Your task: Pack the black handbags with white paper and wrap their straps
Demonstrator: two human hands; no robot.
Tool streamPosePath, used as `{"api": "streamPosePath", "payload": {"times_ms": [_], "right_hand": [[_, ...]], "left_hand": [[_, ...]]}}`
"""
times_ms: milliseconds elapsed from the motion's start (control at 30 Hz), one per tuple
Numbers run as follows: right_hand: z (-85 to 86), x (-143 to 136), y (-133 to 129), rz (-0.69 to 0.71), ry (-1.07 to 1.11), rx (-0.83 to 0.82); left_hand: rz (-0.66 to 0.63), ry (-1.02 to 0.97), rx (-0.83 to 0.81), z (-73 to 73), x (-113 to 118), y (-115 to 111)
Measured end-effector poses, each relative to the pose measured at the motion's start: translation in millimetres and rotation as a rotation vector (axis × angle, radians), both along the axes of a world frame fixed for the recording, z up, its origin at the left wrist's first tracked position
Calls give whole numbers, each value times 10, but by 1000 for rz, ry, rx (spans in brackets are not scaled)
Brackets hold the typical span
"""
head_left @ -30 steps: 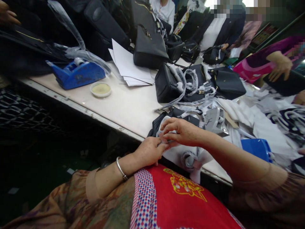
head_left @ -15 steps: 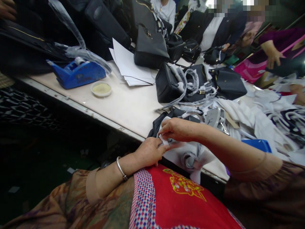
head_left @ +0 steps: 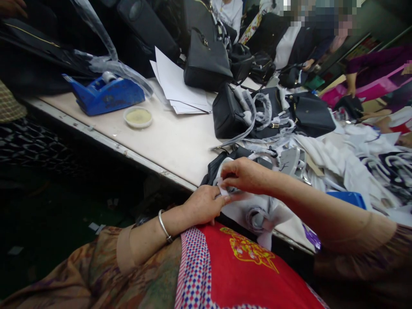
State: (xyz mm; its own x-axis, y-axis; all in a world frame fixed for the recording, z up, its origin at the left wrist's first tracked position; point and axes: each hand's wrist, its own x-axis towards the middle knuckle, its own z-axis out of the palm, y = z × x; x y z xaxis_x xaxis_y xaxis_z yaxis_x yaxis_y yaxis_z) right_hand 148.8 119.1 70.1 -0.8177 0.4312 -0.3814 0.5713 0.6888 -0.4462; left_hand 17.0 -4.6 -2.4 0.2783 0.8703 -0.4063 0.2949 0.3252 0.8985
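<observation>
At the table's near edge, my left hand (head_left: 204, 205) is closed with its fingertips on a small white piece of wrapping (head_left: 222, 188). From above, my right hand (head_left: 246, 175) pinches the same white piece between thumb and fingers. A black handbag (head_left: 210, 168) lies beneath and behind my hands, largely hidden by them. Below my right wrist hangs a loose roll of clear and white wrapping (head_left: 255, 218). Exactly how the white piece sits against the bag cannot be made out.
On the table (head_left: 174, 152) stand a blue tape dispenser (head_left: 107, 98), a round dish (head_left: 138, 117) and white sheets (head_left: 182, 92). Black handbags (head_left: 230, 113) with wrapped handles stand behind my hands. White wrapping (head_left: 350, 167) is heaped at right. Co-workers (head_left: 298, 43) are across the table.
My right hand has shifted slightly right, while my left hand stays almost in place. At far right, the co-worker in purple has lowered an arm, and a black item shows there.
</observation>
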Motion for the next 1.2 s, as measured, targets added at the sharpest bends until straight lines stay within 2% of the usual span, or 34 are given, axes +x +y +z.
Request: {"api": "streamPosePath", "payload": {"times_ms": [67,200,333,533,667,833,1033,1200], "right_hand": [[-1,31,-29,-41,9,10],[-6,36,-45,25,29,20],[2,-7,-3,25,-25,-16],[25,-72,77,281,-95,-138],[49,-115,67,289,-156,-107],[39,-132,-27,257,-165,-4],[-46,31,-230,284,-88,278],[-109,244,-338,312,31,329]], "left_hand": [[-4,-18,-4,7,-4,3],[-15,-26,-18,15,-1,8],[-9,1,-17,-3,8,4],[-23,4,18,-47,14,-13],[-19,3,-9,-24,12,-9],[-5,2,-20,-21,13,8],[-11,-78,-17,-52,-3,27],[19,-131,-50,-7,-14,35]]}}
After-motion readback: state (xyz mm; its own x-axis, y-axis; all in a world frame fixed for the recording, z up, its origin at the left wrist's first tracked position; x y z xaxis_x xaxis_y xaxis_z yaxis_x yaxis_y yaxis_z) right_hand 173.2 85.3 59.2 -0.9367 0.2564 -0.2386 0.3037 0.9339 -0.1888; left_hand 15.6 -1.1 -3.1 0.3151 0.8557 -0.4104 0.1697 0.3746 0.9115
